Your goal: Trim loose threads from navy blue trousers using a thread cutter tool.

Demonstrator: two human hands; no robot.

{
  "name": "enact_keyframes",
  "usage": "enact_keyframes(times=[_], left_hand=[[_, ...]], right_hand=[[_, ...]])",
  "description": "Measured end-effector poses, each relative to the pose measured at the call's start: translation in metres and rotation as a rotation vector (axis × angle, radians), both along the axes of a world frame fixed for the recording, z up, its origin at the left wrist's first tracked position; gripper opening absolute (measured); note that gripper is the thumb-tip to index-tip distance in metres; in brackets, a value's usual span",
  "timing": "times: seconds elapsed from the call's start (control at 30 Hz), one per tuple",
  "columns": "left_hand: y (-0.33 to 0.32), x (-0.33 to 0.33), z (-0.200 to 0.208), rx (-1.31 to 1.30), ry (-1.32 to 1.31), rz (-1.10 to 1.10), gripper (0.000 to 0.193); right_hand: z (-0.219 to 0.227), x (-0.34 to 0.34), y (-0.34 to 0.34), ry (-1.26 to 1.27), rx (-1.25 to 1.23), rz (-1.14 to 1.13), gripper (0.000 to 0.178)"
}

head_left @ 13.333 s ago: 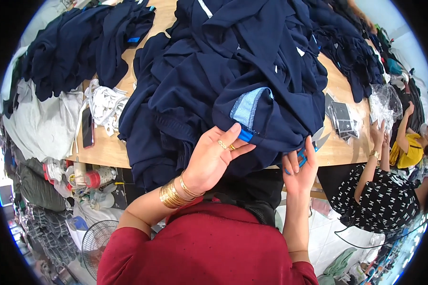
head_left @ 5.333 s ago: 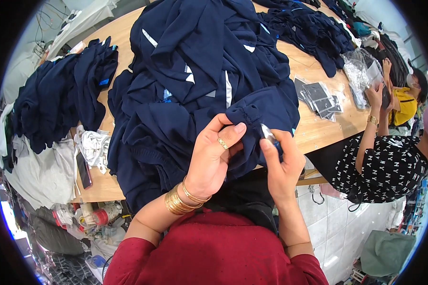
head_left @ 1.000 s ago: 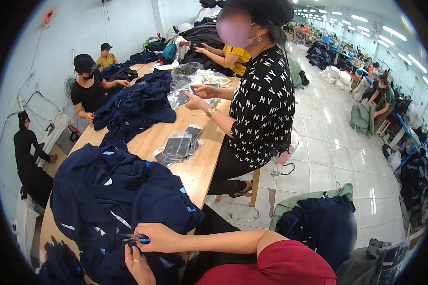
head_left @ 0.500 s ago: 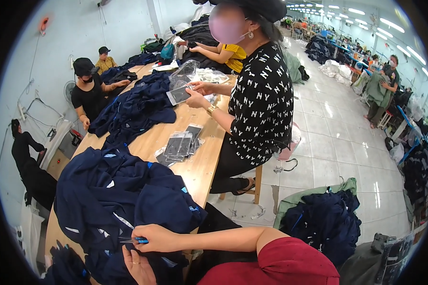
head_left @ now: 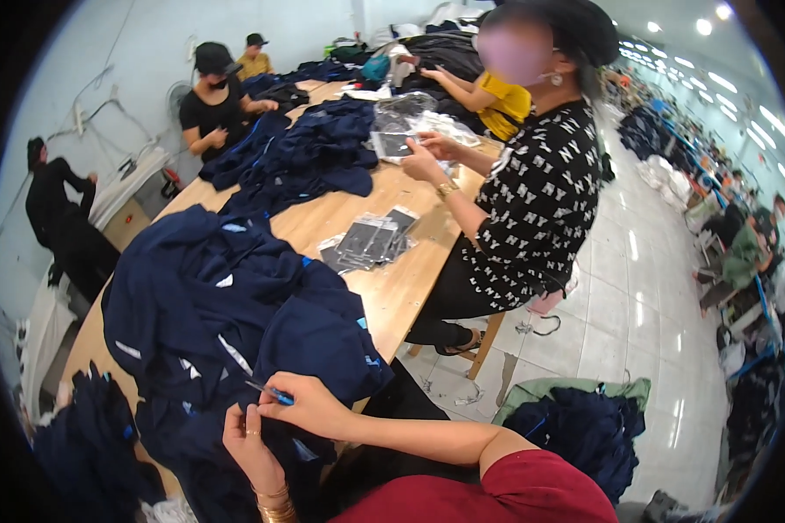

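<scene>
My right hand (head_left: 310, 408) grips a pair of thread snips (head_left: 278, 395) with blue handles, its blades pointing to the upper left. Just below the blades, my left hand (head_left: 255, 449) has its fingers drawn together in a pinch; whatever they hold is too small to make out. Both hands are over a heap of navy blue garments (head_left: 209, 296) piled on the near part of the table. White and light blue tags show on the dark cloth, one a white strip (head_left: 234, 355) close to the blades.
Packets in clear plastic (head_left: 371, 240) lie on the wooden table (head_left: 314, 228) beyond the heap. A person in a patterned black shirt (head_left: 541, 209) sits at the right edge, holding a packet. More navy garments (head_left: 576, 440) rest on green cloth on the floor. Others work around the far end.
My left hand has come up nearer the snips, its fingers going from stretched to pinched, and its wrist bracelets now show. The whole view has tilted and shifted slightly.
</scene>
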State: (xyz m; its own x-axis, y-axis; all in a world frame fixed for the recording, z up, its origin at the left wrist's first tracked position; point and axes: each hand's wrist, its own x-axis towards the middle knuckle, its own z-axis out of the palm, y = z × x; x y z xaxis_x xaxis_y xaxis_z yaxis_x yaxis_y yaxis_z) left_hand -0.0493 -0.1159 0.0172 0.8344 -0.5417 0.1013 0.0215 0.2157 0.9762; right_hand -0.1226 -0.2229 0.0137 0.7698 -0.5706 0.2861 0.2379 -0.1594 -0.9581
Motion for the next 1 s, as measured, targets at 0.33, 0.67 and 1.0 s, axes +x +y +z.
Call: enact_keyframes(times=[0.33,0.67,1.0], left_hand=[[0.015,0.012,0.000,0.001,0.140,-0.172,0.009],[0.021,0.022,-0.010,-0.035,0.191,-0.164,0.006],[0.023,0.021,-0.007,0.039,0.076,-0.133,0.003]], right_hand=[[0.008,0.004,-0.001,-0.060,-0.144,0.079,0.015],[-0.007,0.014,-0.002,0.040,-0.148,0.100,0.016],[0.005,0.013,-0.002,0.109,-0.066,0.121,0.012]])
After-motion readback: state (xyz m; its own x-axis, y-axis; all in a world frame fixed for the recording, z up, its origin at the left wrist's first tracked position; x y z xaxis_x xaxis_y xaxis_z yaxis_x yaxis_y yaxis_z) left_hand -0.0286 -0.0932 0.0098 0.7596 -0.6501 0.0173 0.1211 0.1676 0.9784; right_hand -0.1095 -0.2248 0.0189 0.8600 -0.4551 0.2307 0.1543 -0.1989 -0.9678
